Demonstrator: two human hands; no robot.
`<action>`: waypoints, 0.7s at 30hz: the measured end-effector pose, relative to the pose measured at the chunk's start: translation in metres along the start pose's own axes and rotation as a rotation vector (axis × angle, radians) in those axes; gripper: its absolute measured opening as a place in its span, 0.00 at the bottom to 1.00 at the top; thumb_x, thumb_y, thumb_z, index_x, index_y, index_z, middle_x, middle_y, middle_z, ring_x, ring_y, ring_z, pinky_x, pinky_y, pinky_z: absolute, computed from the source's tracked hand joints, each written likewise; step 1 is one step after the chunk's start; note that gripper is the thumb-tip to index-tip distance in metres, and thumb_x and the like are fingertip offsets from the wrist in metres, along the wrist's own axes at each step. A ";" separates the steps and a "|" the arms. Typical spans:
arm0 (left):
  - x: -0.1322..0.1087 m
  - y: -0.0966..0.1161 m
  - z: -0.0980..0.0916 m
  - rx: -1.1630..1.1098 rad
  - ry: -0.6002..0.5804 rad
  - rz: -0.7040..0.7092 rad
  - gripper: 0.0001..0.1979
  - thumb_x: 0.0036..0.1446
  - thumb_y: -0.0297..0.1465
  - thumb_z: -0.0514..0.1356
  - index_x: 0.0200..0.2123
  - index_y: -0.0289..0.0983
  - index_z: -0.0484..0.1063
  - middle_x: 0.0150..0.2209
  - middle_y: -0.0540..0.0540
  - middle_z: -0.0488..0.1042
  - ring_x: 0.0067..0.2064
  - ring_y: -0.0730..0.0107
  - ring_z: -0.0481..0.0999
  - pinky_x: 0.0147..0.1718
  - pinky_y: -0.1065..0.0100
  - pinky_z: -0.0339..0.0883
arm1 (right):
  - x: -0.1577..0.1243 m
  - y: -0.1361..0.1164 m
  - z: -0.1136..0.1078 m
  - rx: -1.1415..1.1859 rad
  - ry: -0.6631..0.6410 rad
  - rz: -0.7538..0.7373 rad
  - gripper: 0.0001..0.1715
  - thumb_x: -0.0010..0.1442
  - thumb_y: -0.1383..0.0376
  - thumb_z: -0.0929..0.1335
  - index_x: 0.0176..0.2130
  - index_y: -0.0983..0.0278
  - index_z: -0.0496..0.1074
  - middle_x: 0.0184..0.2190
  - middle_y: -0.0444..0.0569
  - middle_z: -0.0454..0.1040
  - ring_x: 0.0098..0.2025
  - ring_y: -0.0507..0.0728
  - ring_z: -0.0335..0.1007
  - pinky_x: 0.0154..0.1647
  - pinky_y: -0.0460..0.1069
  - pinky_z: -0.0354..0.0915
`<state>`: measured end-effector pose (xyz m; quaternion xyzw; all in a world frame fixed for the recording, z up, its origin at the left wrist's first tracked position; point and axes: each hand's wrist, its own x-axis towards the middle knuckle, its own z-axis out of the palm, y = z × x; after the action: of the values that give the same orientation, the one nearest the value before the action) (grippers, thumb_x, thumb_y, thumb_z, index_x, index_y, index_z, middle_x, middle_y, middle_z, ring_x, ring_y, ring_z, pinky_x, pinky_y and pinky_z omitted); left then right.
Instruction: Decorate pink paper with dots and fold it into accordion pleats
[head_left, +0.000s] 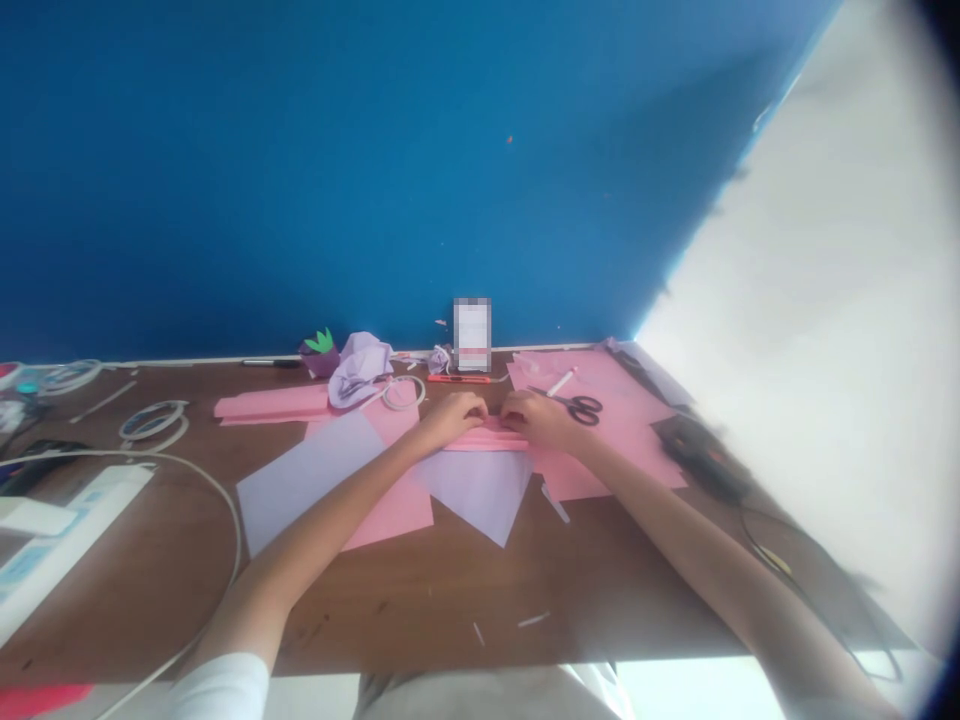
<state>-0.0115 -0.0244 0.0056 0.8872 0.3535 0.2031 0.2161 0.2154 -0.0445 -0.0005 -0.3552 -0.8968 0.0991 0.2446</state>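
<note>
A folded strip of pink paper [487, 437] lies in front of me over a lilac sheet [480, 490]. My left hand [452, 418] has its fingers curled onto the strip's left part. On its right part, my right hand [540, 417] is closed in the same way, with the fingertips of both hands close together. Black-handled scissors [585, 408] rest just beyond my right hand on a large pink sheet [622, 430]. A white pen [562, 381] lies near them. An orange cutter [459, 379] sits behind my left hand.
Crumpled lilac paper [361, 368] and a purple paper piece with green leaves [320, 352] stand by the blue wall. Tape rolls [154, 422] and a white power strip [67, 540] are at the left. A dark corded device [705, 458] lies right. Paper scraps [534, 620] dot the front.
</note>
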 end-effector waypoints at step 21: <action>-0.002 -0.003 -0.003 -0.088 -0.041 0.017 0.09 0.53 0.27 0.57 0.36 0.37 0.75 0.38 0.47 0.76 0.38 0.70 0.74 0.38 0.72 0.65 | 0.001 -0.001 -0.005 0.215 -0.031 0.127 0.13 0.52 0.75 0.64 0.33 0.63 0.76 0.33 0.47 0.75 0.36 0.53 0.69 0.37 0.47 0.64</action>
<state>-0.0155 -0.0231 0.0063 0.8836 0.3323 0.2023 0.2605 0.2170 -0.0447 0.0046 -0.3815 -0.8604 0.2152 0.2605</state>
